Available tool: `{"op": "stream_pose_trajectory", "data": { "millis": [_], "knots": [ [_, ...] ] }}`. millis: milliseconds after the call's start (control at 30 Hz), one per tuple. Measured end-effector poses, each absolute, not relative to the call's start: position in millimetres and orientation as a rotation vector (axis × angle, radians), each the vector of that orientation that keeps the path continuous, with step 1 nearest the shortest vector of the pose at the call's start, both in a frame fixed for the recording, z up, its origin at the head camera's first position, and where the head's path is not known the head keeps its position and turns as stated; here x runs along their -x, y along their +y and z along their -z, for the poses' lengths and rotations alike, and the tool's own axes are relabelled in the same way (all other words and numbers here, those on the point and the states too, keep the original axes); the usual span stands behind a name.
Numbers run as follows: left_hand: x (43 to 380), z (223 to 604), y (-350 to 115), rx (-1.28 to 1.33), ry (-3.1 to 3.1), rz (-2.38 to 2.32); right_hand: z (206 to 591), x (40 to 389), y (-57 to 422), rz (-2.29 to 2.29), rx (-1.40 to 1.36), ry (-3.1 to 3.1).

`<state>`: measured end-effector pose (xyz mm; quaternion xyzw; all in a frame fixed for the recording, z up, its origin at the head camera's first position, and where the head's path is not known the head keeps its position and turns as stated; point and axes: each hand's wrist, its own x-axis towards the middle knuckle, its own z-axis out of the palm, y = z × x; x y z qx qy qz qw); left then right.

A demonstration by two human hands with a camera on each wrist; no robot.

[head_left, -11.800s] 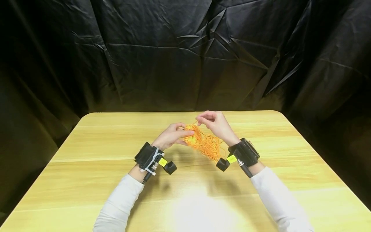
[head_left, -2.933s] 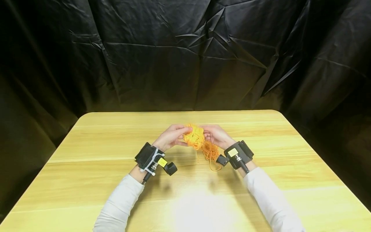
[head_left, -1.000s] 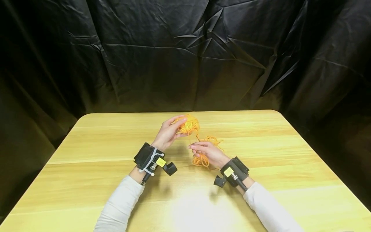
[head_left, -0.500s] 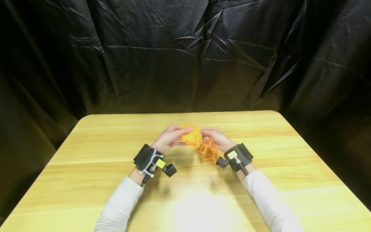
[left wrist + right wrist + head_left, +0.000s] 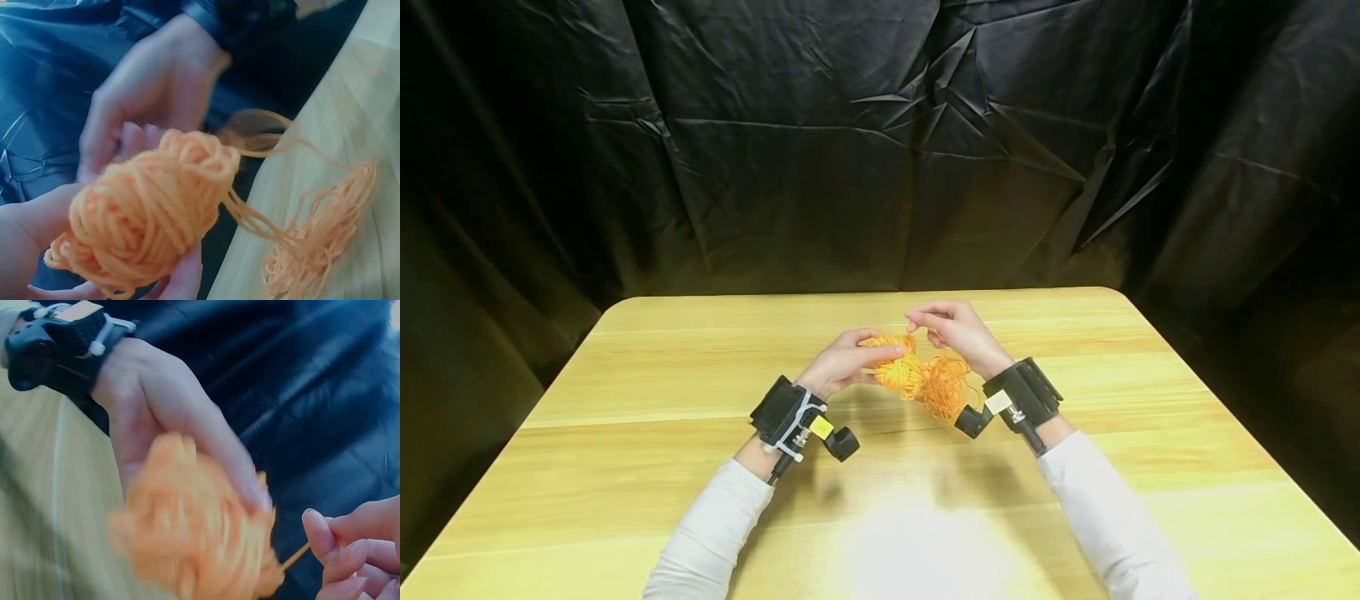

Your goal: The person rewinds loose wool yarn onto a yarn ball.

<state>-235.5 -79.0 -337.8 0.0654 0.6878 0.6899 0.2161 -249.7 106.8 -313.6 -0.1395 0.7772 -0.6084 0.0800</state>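
A ball of orange yarn (image 5: 144, 215) sits in my left hand (image 5: 841, 363), with the thumb across its front and the fingers behind it. In the right wrist view the yarn ball (image 5: 197, 531) is blurred. My right hand (image 5: 958, 333) is raised at the ball's far right side. Its thumb and forefinger pinch a single strand (image 5: 296, 555) that runs from the ball. A loose tangle of orange yarn (image 5: 945, 387) hangs to the right of the ball, below my right hand; several strands join the two. The left fingers behind the ball are partly hidden.
The pale wooden table (image 5: 625, 400) lies beneath both hands. Black sheeting (image 5: 775, 200) hangs behind its far edge. Each wrist carries a strapped-on camera; the left camera (image 5: 841, 442) and the right camera (image 5: 973, 421) jut inward near the yarn.
Over the last second my right hand has risen from below the ball to its far right side, strand in its fingers. My left hand has lowered the ball slightly toward me and still holds it.
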Motion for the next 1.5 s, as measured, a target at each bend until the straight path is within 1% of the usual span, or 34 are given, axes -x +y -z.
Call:
{"op": "stream_pose_trajectory", "data": {
  "millis": [133,333,500,600,767,933,1000,1100,1233,1367,1500],
  "knots": [
    [237,340,-78,-0.116,1.962,-1.926,300,236,98,1.738,0.541,2.453],
    [240,341,-76,-0.022,2.018,-1.951,290,219,88,1.563,0.859,2.794],
    [241,340,-76,-0.002,1.981,-2.058,292,203,81,1.593,0.951,2.81],
    [242,338,-77,-0.028,1.972,-2.154,300,193,78,1.632,0.902,2.793],
    [244,333,-78,-0.01,1.935,-2.265,310,177,75,1.752,0.72,2.7],
    [244,330,-77,0.05,1.906,-2.322,327,176,74,1.764,0.725,2.528],
    [244,329,-77,0.048,1.891,-2.331,341,184,76,1.741,0.756,2.466],
    [243,329,-77,0.006,1.846,-2.336,355,194,80,1.741,0.701,2.315],
    [242,329,-78,-0.058,1.79,-2.3,369,211,89,1.771,0.525,2.117],
    [241,329,-78,-0.059,1.813,-2.2,374,226,96,1.89,0.351,1.928],
    [240,331,-79,-0.032,1.866,-2.104,372,238,101,2.004,0.263,1.764]
  ]
}}
